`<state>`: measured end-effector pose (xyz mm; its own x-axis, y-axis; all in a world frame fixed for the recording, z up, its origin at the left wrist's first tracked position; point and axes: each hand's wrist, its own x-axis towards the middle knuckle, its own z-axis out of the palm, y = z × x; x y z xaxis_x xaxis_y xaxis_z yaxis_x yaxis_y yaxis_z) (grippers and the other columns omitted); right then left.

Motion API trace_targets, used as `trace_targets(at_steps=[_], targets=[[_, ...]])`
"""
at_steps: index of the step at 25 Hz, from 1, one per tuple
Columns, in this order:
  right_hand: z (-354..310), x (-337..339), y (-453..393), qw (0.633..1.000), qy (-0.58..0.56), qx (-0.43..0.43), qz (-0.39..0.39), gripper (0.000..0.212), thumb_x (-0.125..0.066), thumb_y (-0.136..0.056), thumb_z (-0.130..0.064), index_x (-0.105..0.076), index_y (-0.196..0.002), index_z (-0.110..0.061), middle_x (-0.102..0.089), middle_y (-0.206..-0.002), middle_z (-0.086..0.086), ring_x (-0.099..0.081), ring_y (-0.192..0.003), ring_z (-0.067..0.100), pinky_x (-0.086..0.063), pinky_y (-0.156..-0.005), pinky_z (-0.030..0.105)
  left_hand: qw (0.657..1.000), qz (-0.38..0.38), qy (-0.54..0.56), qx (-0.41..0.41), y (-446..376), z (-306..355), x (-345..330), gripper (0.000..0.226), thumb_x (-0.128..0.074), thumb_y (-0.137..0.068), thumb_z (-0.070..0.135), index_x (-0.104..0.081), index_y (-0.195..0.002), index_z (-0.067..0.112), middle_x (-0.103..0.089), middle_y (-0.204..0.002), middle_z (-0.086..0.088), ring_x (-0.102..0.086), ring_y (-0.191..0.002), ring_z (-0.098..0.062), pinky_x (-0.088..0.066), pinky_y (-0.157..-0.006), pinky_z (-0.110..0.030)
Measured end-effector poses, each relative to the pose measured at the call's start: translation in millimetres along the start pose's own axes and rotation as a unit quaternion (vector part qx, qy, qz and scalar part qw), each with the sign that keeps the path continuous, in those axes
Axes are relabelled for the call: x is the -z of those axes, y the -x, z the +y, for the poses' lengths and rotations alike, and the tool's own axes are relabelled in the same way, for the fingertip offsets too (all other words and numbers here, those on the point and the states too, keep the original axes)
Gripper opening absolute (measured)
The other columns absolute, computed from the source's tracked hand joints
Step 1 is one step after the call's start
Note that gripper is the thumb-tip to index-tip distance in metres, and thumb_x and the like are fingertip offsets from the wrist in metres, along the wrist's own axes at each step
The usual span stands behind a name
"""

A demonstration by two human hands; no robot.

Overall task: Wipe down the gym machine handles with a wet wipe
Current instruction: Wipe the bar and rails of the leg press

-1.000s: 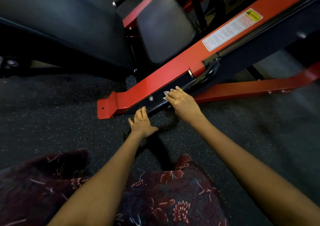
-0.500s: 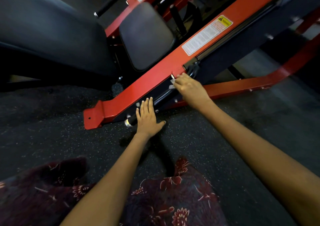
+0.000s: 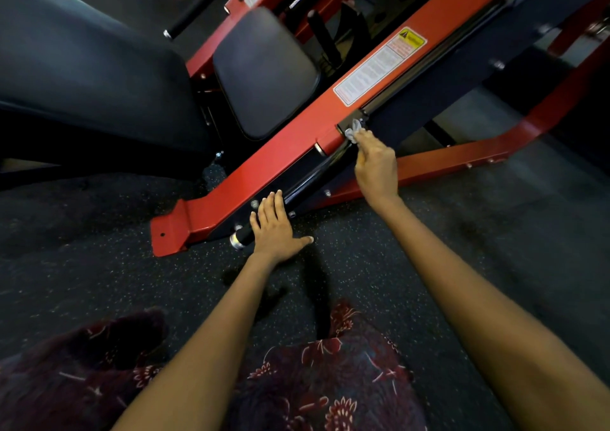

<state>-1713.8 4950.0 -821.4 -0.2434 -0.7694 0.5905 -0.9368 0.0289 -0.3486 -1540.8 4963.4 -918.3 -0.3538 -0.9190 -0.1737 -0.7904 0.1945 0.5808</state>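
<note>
My right hand point(image 3: 376, 166) pinches the wet wipe point(image 3: 354, 129) at the black handle point(image 3: 310, 179)'s upper end; handle runs down-left toward my flat, straight-fingered left hand point(image 3: 275, 229).

Dark speckled rubber floor point(image 3: 99, 275) spreads under me; a black padded bench point(image 3: 82, 77) sits at its far-left edge, dimly lit.

A dark speckled rubber floor point(image 3: 99, 282) carries the red machine frame point(image 3: 264, 170), its foot flat on it.
</note>
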Motion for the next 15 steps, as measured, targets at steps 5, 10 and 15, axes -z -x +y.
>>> trace_targets(at_steps=[5, 10, 15], targets=[[4.6, 3.6, -37.8, 0.997, 0.049, -0.051, -0.013, 0.027, -0.046, -0.094, -0.008, -0.068, -0.109, -0.005, -0.064, -0.095, 0.019, -0.054, -0.094, 0.032, -0.049, -0.078, 0.039, 1.0, -0.003, -0.01, -0.007, -0.7, -1.7, 1.2, 0.117, -0.065, -0.079, 0.054, 0.021, -0.146, 0.011, 0.015, -0.156, -0.011, 0.013, -0.144, -0.029, 0.008, -0.114, -0.047], [-5.1, -6.9, -17.6, 0.993, -0.031, -0.101, 0.048, 0.022, -0.049, -0.092, -0.002, -0.068, -0.102, 0.003, -0.061, -0.09, 0.022, -0.057, -0.077, 0.029, -0.042, -0.072, 0.025, 0.999, -0.037, -0.027, -0.028, -2.1, -7.7, 10.6, 0.118, -0.069, -0.078, 0.05, 0.02, -0.147, 0.014, 0.008, -0.157, -0.009, 0.007, -0.145, -0.026, 0.002, -0.115, -0.047], [-11.2, 5.5, -7.9, 0.997, -0.007, -0.083, 0.005, 0.024, -0.048, -0.094, -0.006, -0.064, -0.109, 0.004, -0.057, -0.101, 0.02, -0.057, -0.08, 0.025, -0.042, -0.072, 0.02, 0.99, -0.14, -0.025, -0.026, -4.1, -8.0, 39.8, 0.117, -0.073, -0.078, 0.039, 0.02, -0.147, 0.021, 0.008, -0.158, -0.008, 0.004, -0.146, -0.026, -0.004, -0.116, -0.048]])
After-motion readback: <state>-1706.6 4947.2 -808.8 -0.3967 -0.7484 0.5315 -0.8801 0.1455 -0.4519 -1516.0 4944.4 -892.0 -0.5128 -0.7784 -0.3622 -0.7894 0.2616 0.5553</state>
